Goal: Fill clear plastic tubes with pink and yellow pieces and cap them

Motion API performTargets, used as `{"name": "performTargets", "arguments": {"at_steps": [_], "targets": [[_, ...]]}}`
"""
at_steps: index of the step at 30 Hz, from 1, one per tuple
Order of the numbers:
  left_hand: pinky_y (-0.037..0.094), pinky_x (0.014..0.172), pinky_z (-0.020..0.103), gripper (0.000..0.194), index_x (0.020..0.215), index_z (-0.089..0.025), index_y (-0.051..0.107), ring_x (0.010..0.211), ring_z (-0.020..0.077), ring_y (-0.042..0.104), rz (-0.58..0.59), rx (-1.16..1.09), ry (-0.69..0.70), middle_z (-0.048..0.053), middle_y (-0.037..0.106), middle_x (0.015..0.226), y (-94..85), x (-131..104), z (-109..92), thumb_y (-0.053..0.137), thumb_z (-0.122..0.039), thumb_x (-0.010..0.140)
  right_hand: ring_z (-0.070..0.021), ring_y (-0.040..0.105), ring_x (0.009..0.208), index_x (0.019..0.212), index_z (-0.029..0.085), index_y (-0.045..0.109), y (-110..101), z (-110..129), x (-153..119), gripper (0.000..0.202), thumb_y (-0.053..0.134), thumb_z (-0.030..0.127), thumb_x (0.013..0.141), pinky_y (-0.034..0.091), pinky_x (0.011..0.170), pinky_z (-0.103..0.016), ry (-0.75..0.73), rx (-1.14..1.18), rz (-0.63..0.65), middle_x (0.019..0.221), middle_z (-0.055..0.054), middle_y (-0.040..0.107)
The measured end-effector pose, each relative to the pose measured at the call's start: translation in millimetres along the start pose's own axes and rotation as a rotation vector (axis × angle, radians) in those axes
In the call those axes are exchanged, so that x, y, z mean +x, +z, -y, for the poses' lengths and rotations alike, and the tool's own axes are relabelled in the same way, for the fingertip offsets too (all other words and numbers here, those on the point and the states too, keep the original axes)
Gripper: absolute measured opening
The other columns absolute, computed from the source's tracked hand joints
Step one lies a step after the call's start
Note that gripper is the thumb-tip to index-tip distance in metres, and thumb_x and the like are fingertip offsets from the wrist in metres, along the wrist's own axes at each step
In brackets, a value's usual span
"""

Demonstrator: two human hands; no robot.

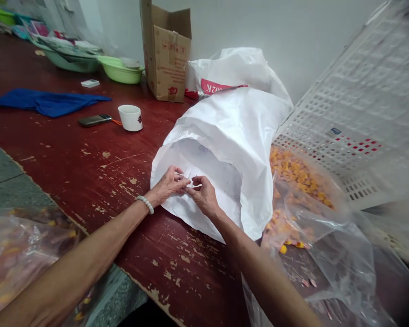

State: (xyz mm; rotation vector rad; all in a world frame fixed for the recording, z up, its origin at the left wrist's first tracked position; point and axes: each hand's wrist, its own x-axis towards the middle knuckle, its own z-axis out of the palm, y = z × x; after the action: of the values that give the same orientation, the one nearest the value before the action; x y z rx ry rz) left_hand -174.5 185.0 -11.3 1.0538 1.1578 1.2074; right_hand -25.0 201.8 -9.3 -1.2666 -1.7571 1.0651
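The crate is blurred and cut off by the right edge beside the sack. Whatever the fingers pinch at the sack's mouth is too small to tell. The small orange pieces right of the sack are veiled by clear plastic. The sack's inside is hidden.

Worn dark-red table against a plain white wall.
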Motion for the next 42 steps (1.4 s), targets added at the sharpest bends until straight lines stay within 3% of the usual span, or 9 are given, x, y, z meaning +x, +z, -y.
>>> {"name": "performTargets", "arguments": {"at_steps": [6, 9, 12, 17, 24, 29, 34, 38, 42], "targets": [[0.051, 0.071, 0.03, 0.051, 0.111, -0.014, 0.055, 0.083, 0.0171, 0.064, 0.35, -0.117, -0.157, 0.01, 0.064, 0.098, -2.4, 5.7, 4.4, 0.074, -0.026, 0.066, -0.0106, 0.051, 0.06, 0.091, 0.017, 0.06, -22.7, 2.4, 0.7, 0.03, 0.064, 0.041, 0.073, 0.04, 0.057, -0.023, -0.06, -0.245, 0.164, 0.069, 0.002, 0.057], [0.052, 0.072, 0.036, 0.045, 0.106, -0.013, 0.057, 0.075, 0.0183, 0.066, 0.313, -0.251, -0.223, 0.005, 0.065, 0.078, -1.7, 7.8, 1.8, 0.074, -0.02, 0.065, -0.0147, 0.058, 0.075, 0.115, 0.017, 0.053, -49.0, -0.7, 6.3, 0.051, 0.068, 0.038, 0.071, 0.045, 0.069, -0.027, -0.091, -0.435, 0.158, 0.09, -0.005, 0.062], [0.052, 0.075, 0.04, 0.035, 0.091, -0.014, 0.056, 0.078, 0.0226, 0.068, 0.255, -0.417, -0.253, 0.002, 0.064, 0.076, -2.3, 9.3, 0.8, 0.074, -0.012, 0.061, -0.0266, 0.055, 0.101, 0.118, 0.011, 0.05, -85.3, -12.9, 10.2, 0.051, 0.065, 0.031, 0.074, 0.044, 0.084, -0.039, 0.02, -0.79, -0.062, 0.113, -0.019, 0.056], [0.053, 0.072, 0.04, 0.035, 0.087, -0.015, 0.052, 0.077, 0.0231, 0.069, 0.303, -0.459, -0.239, 0.003, 0.063, 0.085, -2.6, 7.0, 0.8, 0.074, -0.01, 0.06, -0.0325, 0.057, 0.104, 0.102, 0.005, 0.058, -120.4, -23.1, 11.0, 0.027, 0.056, 0.014, 0.077, 0.041, 0.089, -0.044, 0.2, -0.964, -0.109, 0.101, -0.024, 0.062], [0.05, 0.076, 0.032, 0.052, 0.107, -0.016, 0.056, 0.082, 0.0157, 0.064, 0.372, -0.388, -0.128, 0.004, 0.062, 0.092, 16.9, 1.1, 10.9, 0.077, -0.011, 0.059, -0.0141, 0.062, 0.08, 0.109, 0.016, 0.051, -44.3, 10.5, -4.4, 0.03, 0.053, 0.031, 0.083, 0.05, 0.072, -0.028, -0.059, -0.439, -0.121, 0.103, -0.007, 0.063], [0.051, 0.066, 0.026, 0.05, 0.099, -0.015, 0.057, 0.074, 0.0143, 0.063, 0.144, -0.383, 0.008, 0.001, 0.064, 0.083, 30.0, 0.7, 16.9, 0.076, -0.01, 0.053, -0.0151, 0.058, 0.087, 0.101, 0.021, 0.063, -9.5, 24.8, -12.5, 0.026, 0.051, 0.038, 0.086, 0.047, 0.081, -0.03, -0.225, -0.284, -0.053, 0.092, -0.004, 0.064], [0.048, 0.051, 0.022, 0.04, 0.088, -0.016, 0.054, 0.054, 0.0126, 0.061, -0.027, -0.313, -0.007, -0.005, 0.058, 0.06, 25.8, 4.4, 7.8, 0.074, -0.014, 0.053, -0.0146, 0.056, 0.102, 0.101, 0.022, 0.066, -60.7, 3.8, 19.6, 0.032, 0.035, 0.027, 0.092, 0.041, 0.092, -0.027, -0.071, -0.753, -0.075, 0.102, -0.003, 0.065], [0.047, 0.049, 0.022, 0.037, 0.084, -0.016, 0.052, 0.052, 0.0126, 0.061, -0.094, -0.319, -0.042, -0.006, 0.054, 0.058, 19.4, 9.0, 1.2, 0.072, -0.013, 0.052, -0.0259, 0.056, 0.103, 0.104, 0.007, 0.062, -126.1, -30.8, 39.5, 0.034, 0.045, 0.008, 0.075, 0.041, 0.093, -0.039, 0.134, -0.963, -0.202, 0.104, -0.017, 0.062], [0.047, 0.048, 0.024, 0.037, 0.084, -0.016, 0.053, 0.051, 0.0125, 0.06, -0.095, -0.319, -0.078, -0.005, 0.055, 0.061, 17.9, 12.6, 1.6, 0.07, -0.012, 0.051, -0.0273, 0.043, 0.122, 0.134, 0.008, 0.037, -163.0, -44.8, 55.4, 0.061, 0.042, 0.007, 0.073, 0.036, 0.1, -0.042, 0.138, -1.06, -0.319, 0.132, -0.019, 0.046]]}}
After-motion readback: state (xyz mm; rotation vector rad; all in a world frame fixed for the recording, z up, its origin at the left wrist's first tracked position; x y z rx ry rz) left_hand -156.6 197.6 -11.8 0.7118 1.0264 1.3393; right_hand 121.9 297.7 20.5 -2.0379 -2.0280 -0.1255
